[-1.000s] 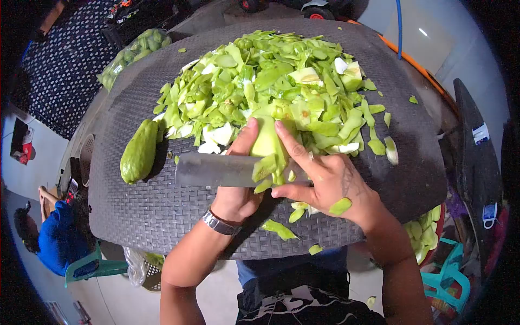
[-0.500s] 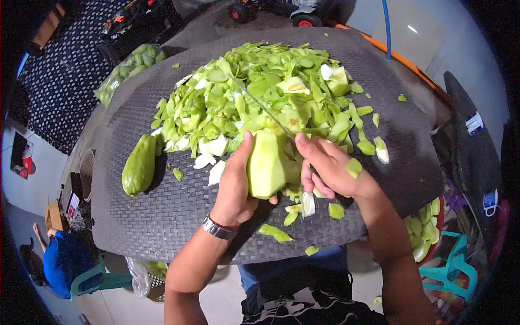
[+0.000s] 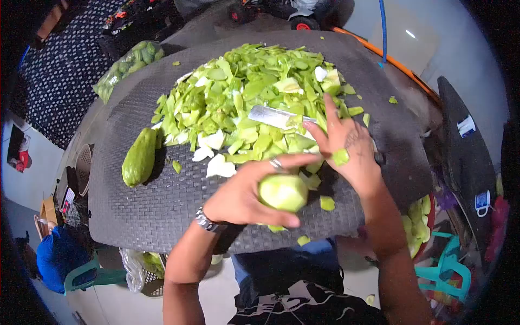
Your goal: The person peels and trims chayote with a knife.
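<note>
My left hand (image 3: 252, 189), with a ring and a watch, is wrapped round a peeled pale green chayote (image 3: 283, 193) above the table's near part. To its right, my right hand (image 3: 349, 149) is at the knife (image 3: 279, 116), whose blade lies across the peelings with its tip to the left; fingers are spread over the handle end, and the grip is partly hidden. A bit of peel sticks to the back of that hand. Behind both hands spreads a heap of green peelings (image 3: 216, 103). An unpeeled chayote (image 3: 139, 157) lies on the left.
The dark woven table (image 3: 130, 216) fills the middle. A bag of chayotes (image 3: 132, 65) is at the back left. A person in blue (image 3: 59, 260) sits at the lower left. Peeled pieces in a red container (image 3: 417, 225) and a green stool (image 3: 447, 265) are at the lower right.
The knife has moved off the chayote and down onto the peelings. My left hand has turned the chayote and brought it nearer to me. My right hand has opened its fingers.
</note>
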A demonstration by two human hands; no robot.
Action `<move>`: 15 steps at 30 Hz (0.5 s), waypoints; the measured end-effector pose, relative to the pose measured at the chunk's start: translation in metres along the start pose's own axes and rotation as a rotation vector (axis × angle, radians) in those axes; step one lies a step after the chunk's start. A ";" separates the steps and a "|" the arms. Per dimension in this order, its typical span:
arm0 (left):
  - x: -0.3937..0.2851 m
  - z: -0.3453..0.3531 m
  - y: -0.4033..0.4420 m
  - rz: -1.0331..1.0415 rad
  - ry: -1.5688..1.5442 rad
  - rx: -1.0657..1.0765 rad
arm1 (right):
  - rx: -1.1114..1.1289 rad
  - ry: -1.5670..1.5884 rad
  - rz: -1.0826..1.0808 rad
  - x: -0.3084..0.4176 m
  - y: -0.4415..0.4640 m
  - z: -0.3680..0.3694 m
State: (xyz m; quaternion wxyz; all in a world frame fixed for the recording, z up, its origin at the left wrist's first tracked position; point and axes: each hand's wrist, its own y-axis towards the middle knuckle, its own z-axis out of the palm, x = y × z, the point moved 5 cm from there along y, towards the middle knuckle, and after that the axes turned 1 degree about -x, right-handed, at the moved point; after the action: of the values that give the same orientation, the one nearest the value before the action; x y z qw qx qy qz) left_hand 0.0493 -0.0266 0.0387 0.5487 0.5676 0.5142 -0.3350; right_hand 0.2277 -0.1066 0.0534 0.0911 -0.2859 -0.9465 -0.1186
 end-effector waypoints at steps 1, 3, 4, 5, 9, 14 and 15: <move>-0.006 0.016 0.002 -0.052 -0.078 0.120 | 0.021 -0.058 -0.020 0.003 -0.001 0.002; -0.014 0.042 0.009 -0.070 0.043 0.209 | 0.061 -0.181 -0.056 0.009 -0.001 0.008; -0.015 0.050 0.012 -0.173 0.104 0.245 | 0.075 -0.173 -0.051 0.014 -0.003 0.005; -0.015 0.049 0.011 -0.182 0.127 0.174 | 0.063 -0.170 -0.046 0.011 -0.006 0.002; -0.007 0.033 -0.009 -0.296 0.328 -0.127 | 0.001 -0.130 -0.030 -0.005 -0.013 -0.003; -0.008 0.037 -0.022 -0.271 0.309 -0.210 | 0.041 -0.013 -0.002 -0.002 -0.024 -0.019; -0.011 0.044 -0.021 -0.210 0.270 -0.190 | 0.086 0.026 0.011 0.000 -0.028 -0.019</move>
State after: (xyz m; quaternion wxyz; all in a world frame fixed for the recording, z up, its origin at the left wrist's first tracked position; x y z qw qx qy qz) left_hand 0.0348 -0.0743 0.0352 0.4880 0.4964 0.6689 -0.2609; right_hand 0.2145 -0.1344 0.0667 0.1162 -0.2855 -0.9479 -0.0809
